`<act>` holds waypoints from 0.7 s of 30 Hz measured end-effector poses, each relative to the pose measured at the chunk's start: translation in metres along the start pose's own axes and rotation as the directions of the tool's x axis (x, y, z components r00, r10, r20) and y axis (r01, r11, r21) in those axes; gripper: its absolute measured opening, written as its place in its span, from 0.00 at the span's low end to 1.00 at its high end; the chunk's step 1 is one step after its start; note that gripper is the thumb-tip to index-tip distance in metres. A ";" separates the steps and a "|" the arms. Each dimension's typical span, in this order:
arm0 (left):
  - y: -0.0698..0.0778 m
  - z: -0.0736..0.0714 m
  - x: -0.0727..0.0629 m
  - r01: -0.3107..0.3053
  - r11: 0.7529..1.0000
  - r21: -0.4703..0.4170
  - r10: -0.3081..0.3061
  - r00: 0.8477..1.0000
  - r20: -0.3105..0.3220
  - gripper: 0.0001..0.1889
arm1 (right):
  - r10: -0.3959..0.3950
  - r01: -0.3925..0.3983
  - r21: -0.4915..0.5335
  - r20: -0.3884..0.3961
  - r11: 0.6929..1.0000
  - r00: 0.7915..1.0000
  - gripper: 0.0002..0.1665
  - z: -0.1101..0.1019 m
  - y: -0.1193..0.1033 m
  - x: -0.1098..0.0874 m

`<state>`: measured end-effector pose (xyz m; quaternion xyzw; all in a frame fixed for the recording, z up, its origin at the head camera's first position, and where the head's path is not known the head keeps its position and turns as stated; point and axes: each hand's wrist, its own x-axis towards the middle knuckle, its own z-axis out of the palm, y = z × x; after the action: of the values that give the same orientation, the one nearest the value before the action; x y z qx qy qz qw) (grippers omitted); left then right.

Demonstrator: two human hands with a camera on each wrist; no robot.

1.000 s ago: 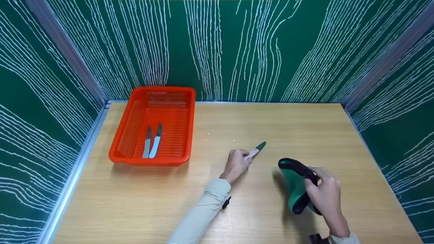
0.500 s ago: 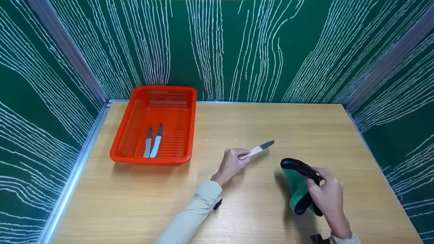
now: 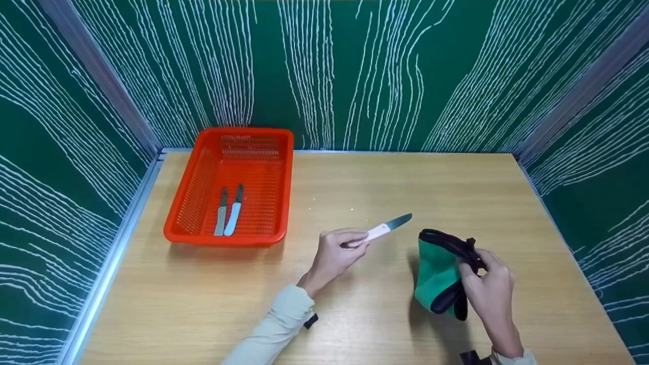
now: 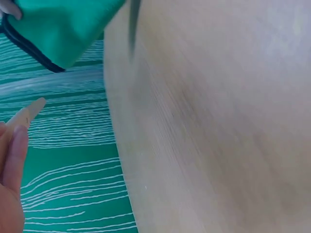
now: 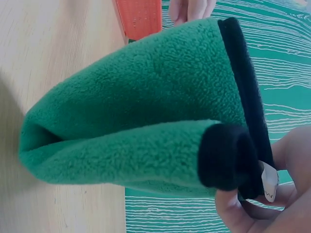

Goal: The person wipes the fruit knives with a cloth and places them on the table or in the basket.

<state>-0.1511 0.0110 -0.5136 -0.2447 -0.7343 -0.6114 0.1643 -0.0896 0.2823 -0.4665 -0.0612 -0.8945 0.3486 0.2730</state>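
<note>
My left hand grips a small knife by its pale pink handle, its grey blade pointing right and slightly away, above the table. In the left wrist view the same knife shows at the left edge. To its right, my right hand pinches a green fleecy cloth with black edging. The cloth hangs folded, its lower part near the tabletop. A white tag sticks out by the right fingers in the right wrist view. The blade and cloth are apart.
A red plastic basket stands at the back left of the wooden table. Inside it lie a grey-handled knife and a light-blue-handled knife. Tiny pale crumbs dot the tabletop. Green walls with white lines enclose three sides.
The left hand has drawn back leftward and toward me, raising the knife off the table. The right hand has stayed near its place, while the cloth has swung and turned slightly.
</note>
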 end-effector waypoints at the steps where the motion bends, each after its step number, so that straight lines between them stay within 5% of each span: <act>1: 0.002 -0.002 -0.002 0.008 1.000 -0.022 -0.008 1.000 -0.011 0.10 | 0.002 -0.002 0.000 0.000 1.000 1.000 0.09 0.000 0.000 0.000; 11: 0.054 -0.027 -0.016 0.096 0.980 -0.172 -0.102 0.994 -0.025 0.11 | 0.014 -0.013 0.074 -0.016 0.997 1.000 0.09 -0.005 -0.011 -0.002; 21: 0.059 -0.033 -0.031 0.125 0.964 -0.233 -0.126 0.992 0.013 0.10 | 0.023 0.004 0.230 -0.111 0.973 0.994 0.07 -0.007 -0.036 0.000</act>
<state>-0.0945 -0.0179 -0.4758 -0.2148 -0.6714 -0.7028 0.0959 -0.0834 0.2595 -0.4386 -0.0530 -0.8311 0.4471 0.3266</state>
